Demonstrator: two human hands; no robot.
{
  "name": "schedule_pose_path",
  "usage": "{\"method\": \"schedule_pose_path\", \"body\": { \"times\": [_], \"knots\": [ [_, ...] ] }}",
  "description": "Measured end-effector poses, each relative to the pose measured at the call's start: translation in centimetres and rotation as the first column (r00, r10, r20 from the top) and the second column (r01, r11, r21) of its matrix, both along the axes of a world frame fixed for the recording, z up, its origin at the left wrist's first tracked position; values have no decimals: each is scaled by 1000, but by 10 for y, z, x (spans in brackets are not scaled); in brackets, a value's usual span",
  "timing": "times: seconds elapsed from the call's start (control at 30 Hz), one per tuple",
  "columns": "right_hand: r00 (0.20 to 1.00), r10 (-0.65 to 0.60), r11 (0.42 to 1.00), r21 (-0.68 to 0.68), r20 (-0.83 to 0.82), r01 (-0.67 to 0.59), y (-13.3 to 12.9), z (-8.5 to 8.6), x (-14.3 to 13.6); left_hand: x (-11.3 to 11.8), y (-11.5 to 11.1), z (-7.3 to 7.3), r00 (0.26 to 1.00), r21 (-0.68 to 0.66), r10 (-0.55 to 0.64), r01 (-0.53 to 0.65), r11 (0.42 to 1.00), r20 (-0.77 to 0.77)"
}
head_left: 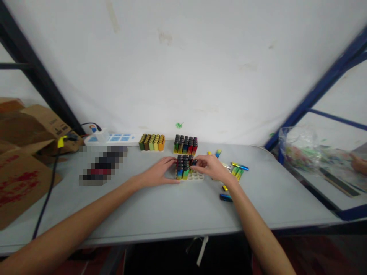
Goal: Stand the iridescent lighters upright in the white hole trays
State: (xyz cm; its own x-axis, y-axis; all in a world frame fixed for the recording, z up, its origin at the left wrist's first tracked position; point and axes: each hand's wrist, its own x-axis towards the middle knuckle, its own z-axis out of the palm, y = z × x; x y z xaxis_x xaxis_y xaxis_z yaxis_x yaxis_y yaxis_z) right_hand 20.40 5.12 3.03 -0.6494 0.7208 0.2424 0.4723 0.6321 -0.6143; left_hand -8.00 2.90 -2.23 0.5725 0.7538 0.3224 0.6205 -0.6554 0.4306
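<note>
- Cupping the left end of a white tray [197, 178] with a wide-spread left hand [156, 173].
- Pinching a black-topped lighter [194, 162] above it in the right hand [211, 166].
- Part-filled: upright lighters [182, 173] leftward, bare sockets [196, 176] front right.
- Unracked, rightward: loose lighters [240, 166].

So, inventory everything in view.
Tray: one, whitish, between hands
Black-topped pieces: many, mixed, tray and behind
Gold-topped pieces: many, mixed, back left
Loose pieces: several, mixed, tray's right
Power strip: one, white, by wall
Cables: several, mostly dark, left
Cardboard: uncounted, brown, left
Pixelated patch: one, dark, left
Plastic bag: one, clear, right
Posts: two, black and blue, sides
Table: one, grey, centre
Wall: one, white, behind
Co-worker's hand: one, right edge
Left hand: one, at tray's left
Right hand: one, at tray, pinching piece
</note>
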Motion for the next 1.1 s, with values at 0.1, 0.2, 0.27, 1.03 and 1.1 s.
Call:
{"method": "schedule_pose_path", "body": {
  "times": [0.1,0.2,0.27,1.03,1.1],
  "knots": [
    [1000,26,999,-23,-10,-26,-3,1,1,0,1,-1,1000,-2,2,-2,1000,-4],
    [998,-35,996,84,46,31,-3,0,2,1,1,0,1000,-11,6,-6,1000,-7],
    [993,-85,983,170,87,70,-2,0,3,1,1,1,1000,-15,9,-10,1000,-8],
    [930,-329,929,236,167,286,22,-5,68,0,0,3,1000,5,22,-21,1000,-7],
    [858,-471,867,288,205,407,32,-11,90,0,1,2,1000,8,26,-26,1000,-16]
  ]
}}
